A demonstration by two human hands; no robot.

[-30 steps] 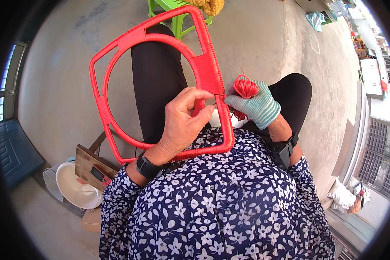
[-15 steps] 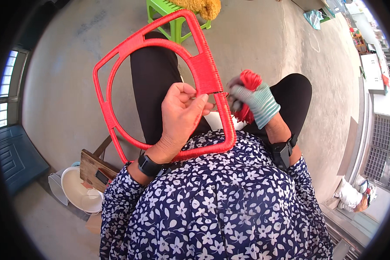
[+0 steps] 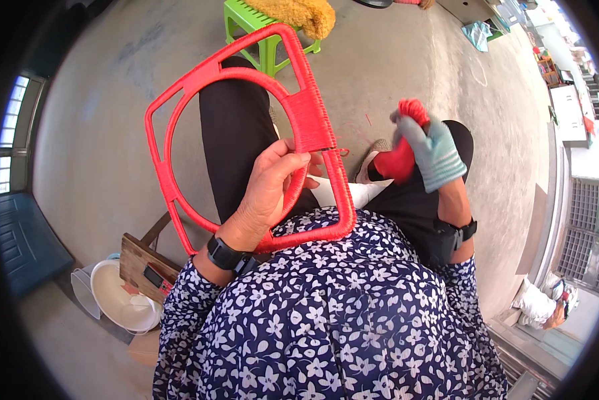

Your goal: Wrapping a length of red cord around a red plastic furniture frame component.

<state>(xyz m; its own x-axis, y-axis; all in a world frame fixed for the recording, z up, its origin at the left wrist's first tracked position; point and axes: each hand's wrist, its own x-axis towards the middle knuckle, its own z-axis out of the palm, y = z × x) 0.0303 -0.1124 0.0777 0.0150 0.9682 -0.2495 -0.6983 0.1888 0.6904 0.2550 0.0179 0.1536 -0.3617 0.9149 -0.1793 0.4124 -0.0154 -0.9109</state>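
A frame (image 3: pixel 311 123) wrapped in red cord, squarish outside with a round ring inside, stands tilted over my lap. My left hand (image 3: pixel 265 190), bare, pinches it with thumb and fingers at the wrapped joint between ring and outer bar. A short gap in the wrapping and a small loop of cord show there. Off to the right, my right hand (image 3: pixel 439 157), in a striped grey-green glove, is closed round a bundle of red cord (image 3: pixel 398 161), which is blurred by motion. Any strand between bundle and frame is too fine to follow.
A green plastic stool (image 3: pixel 270 52) with a fluffy mustard cloth (image 3: pixel 316 17) stands beyond the frame. At the left are a white bucket (image 3: pixel 106 293) and a wooden board (image 3: pixel 139 265). White material (image 3: pixel 339 193) lies between my legs.
My right hand has moved right, away from the frame, carrying the cord bundle. The frame has dipped slightly toward me, still in my left hand.
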